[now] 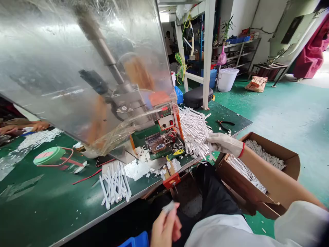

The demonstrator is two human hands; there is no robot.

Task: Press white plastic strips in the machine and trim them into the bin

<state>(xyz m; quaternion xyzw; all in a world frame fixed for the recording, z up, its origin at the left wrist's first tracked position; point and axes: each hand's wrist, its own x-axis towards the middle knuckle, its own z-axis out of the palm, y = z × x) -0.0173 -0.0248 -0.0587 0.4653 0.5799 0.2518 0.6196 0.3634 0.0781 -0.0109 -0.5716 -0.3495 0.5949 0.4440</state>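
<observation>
My left hand (166,226) is bare and low in front of my lap. Its thumb and fingers pinch a small whitish piece (169,207), blurred, its kind unclear. A white glove with a red cuff covers my right hand (227,144). It reaches to the right edge of a large pile of thin white plastic strips (194,132), its fingertips closed on a strip end there. Left of the machine's base lies a smaller bunch of white strips (117,183). A small red clamp (171,181) is fixed at the bench edge between my hands.
A machine behind a clear plastic shield (84,68) stands over the green bench (59,206). Near it lie a yellow-green handled tool (176,154), pliers (225,126) and a fallen green-lidded cup (51,156). A cardboard box (290,161) of strips sits at right. Another person's hands (38,126) are far left.
</observation>
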